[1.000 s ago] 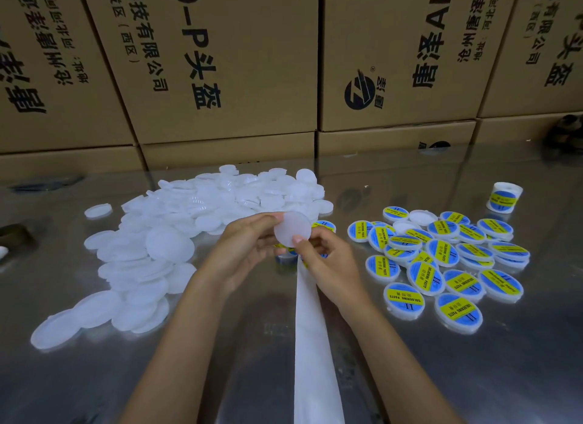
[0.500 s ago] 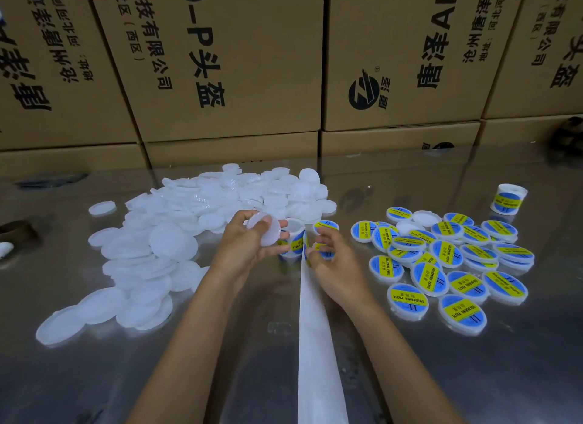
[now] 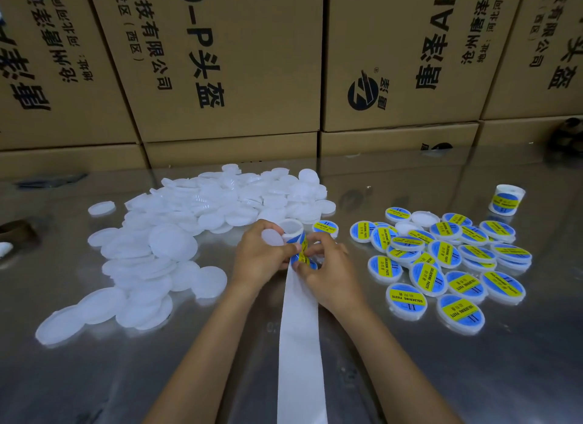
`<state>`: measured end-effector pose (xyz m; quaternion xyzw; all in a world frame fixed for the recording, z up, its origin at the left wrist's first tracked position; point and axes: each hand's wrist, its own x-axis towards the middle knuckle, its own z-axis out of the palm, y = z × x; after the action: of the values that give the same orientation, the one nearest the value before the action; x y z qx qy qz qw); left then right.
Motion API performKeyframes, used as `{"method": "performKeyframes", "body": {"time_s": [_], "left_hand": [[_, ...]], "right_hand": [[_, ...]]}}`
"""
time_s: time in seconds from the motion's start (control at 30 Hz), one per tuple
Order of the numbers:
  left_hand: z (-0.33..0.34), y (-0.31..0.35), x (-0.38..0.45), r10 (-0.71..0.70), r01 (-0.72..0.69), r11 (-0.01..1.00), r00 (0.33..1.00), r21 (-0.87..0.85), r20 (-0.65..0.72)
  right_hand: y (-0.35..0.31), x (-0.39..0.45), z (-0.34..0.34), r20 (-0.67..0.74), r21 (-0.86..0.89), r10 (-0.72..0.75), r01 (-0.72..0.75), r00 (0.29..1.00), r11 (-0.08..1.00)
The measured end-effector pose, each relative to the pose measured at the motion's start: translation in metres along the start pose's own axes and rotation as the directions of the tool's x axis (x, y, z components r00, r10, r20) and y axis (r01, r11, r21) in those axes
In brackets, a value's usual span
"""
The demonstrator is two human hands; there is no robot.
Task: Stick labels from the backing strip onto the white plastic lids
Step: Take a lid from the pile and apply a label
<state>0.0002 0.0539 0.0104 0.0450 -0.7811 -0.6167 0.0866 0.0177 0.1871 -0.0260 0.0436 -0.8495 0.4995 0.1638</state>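
The left hand [image 3: 262,259] gripped a blank white lid [image 3: 272,237] while the right hand [image 3: 328,266] pinched a blue-and-yellow label [image 3: 303,253] at the label roll [image 3: 291,231] between them. The backing strip [image 3: 299,344] trailed toward the person over the bench [image 3: 94,376], with unlabelled lids [image 3: 176,234] piled left of the hands and labelled lids [image 3: 448,262] right.

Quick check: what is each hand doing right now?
Left hand: holds a round white plastic lid.
Right hand: fingers pinch a blue-and-yellow label at the white backing strip.
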Motion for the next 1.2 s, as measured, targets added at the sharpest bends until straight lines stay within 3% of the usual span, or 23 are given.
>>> {"method": "performKeyframes", "body": {"time_s": [0.07, 0.13, 0.23, 0.37, 0.53, 0.93, 1.2], "left_hand": [[0.002, -0.002, 0.0, 0.031, -0.029, 0.999, 0.998, 0.043, -0.048], [0.002, -0.003, 0.001, 0.004, -0.005, 1.0, 0.997, -0.019, -0.076], [0.0, -0.002, 0.001, -0.071, 0.062, 0.986, 0.996, -0.154, -0.053], [-0.005, 0.001, 0.002, -0.068, 0.06, 0.981, 0.997, -0.184, -0.036], [-0.006, 0.006, 0.0, -0.063, 0.064, 0.982, 0.998, -0.175, 0.013], [-0.008, 0.01, -0.003, -0.04, 0.047, 0.991, 0.998, -0.126, 0.052], [-0.006, 0.007, -0.002, -0.026, 0.03, 0.992, 0.999, -0.125, 0.03]], "right_hand": [[0.0, 0.0, 0.001, -0.015, 0.011, -0.015, 0.015, 1.0, 1.0], [-0.001, 0.0, 0.002, -0.004, 0.027, -0.016, 0.016, 1.0, 1.0], [-0.003, 0.002, 0.002, -0.008, 0.104, -0.008, 0.008, 1.0, 0.995], [-0.005, 0.004, -0.003, -0.022, 0.217, 0.013, -0.007, 1.0, 0.976], [-0.002, 0.004, -0.002, 0.056, 0.172, 0.036, -0.045, 0.998, 0.984], [-0.007, 0.0, -0.006, -0.01, 0.084, -0.046, 0.047, 0.999, 0.995], [-0.01, 0.001, -0.007, 0.03, 0.145, 0.042, -0.046, 0.999, 0.988]]}}
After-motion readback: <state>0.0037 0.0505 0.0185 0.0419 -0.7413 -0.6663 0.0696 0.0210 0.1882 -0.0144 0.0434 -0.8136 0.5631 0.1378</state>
